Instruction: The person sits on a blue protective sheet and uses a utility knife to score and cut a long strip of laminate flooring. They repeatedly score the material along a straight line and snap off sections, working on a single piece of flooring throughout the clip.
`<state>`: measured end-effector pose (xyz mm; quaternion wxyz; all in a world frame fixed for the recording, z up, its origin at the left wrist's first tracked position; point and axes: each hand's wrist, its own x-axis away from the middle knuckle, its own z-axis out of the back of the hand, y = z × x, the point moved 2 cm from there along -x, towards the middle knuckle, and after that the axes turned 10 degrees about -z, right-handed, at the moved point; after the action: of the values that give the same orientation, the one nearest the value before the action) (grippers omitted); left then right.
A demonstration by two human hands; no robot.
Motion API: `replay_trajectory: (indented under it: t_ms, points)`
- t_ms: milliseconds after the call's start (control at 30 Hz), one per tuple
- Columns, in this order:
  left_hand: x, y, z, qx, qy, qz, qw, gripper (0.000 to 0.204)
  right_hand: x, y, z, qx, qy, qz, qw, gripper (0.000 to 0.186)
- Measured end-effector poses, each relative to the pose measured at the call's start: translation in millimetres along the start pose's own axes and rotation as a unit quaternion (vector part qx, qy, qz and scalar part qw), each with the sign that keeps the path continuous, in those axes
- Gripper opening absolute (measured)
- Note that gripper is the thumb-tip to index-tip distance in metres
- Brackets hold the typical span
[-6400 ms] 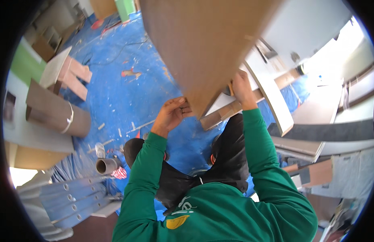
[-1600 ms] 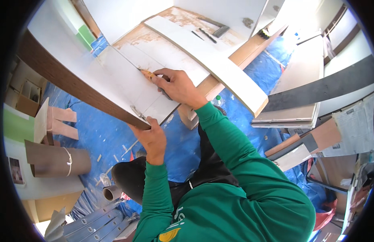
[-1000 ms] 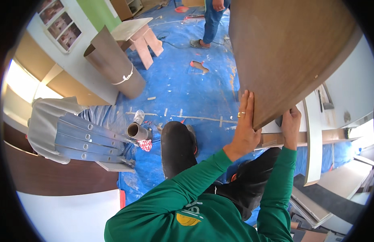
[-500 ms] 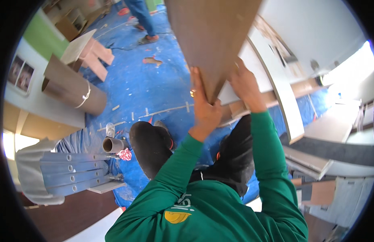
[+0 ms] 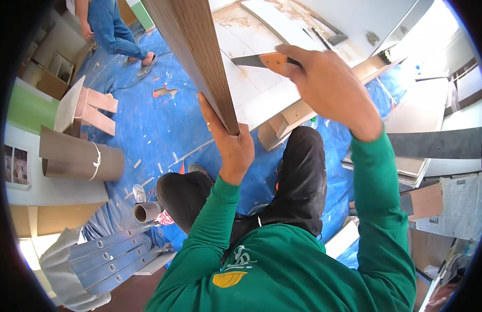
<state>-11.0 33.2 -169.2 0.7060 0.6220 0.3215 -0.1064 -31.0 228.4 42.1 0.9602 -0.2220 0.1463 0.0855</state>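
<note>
A long wood-grain board [image 5: 202, 57] rises steeply from near my knees, its narrow edge facing me. My left hand [image 5: 230, 148] cups the board's lower end, with fingers along its left face. To the right of the board, my right hand [image 5: 329, 86] is closed around a knife [image 5: 275, 62] with an orange wooden handle. Its dark, tapering blade points left toward the board's edge, and whether the two touch I cannot tell. Below the blade lies a white panel [image 5: 256, 96] with thin lines on it.
Blue sheeting [image 5: 142, 109] covers the floor. A person in jeans [image 5: 113, 28] stands at the far left. Along the left are a tied brown roll [image 5: 82, 156], a small wooden stool [image 5: 87, 109] and a folded ladder [image 5: 113, 260]. Stacked boards [image 5: 412, 117] lie at the right.
My right hand has come off the board and now holds the knife. The board has swung left and turned edge-on, with my left hand still at its lower end.
</note>
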Motion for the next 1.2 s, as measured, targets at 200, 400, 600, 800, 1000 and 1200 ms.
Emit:
replay_trajectory:
  t_ms: [200, 400, 600, 800, 1000, 1200]
  points:
    - [-5, 10, -12, -0.008, -0.016, 0.002, 1.0, 0.105, -120, 20, -128, 0.104, -0.129, -0.034, 0.986, 0.034]
    - [-13, 26, 1, -0.041, -0.016, -0.022, 0.999, 0.105, -88, -3, -134, 0.072, -0.118, -0.041, 0.99, 0.034]
    - [-5, 7, -6, -0.032, -0.013, -0.003, 0.999, 0.107, -86, 8, -125, 0.045, -0.121, -0.091, 0.988, 0.037]
    - [1, -2, 0, -0.024, -0.016, 0.003, 1.0, 0.106, -62, 4, -125, 0.049, -0.129, -0.037, 0.99, 0.043]
    - [4, -6, 0, -0.001, -0.017, 0.033, 0.999, 0.107, -53, 11, -125, -0.067, -0.121, -0.128, 0.982, 0.046]
    - [-6, 5, -8, 0.006, -0.009, 0.031, 0.999, 0.104, -66, 17, -138, -0.035, -0.116, -0.11, 0.986, 0.047]
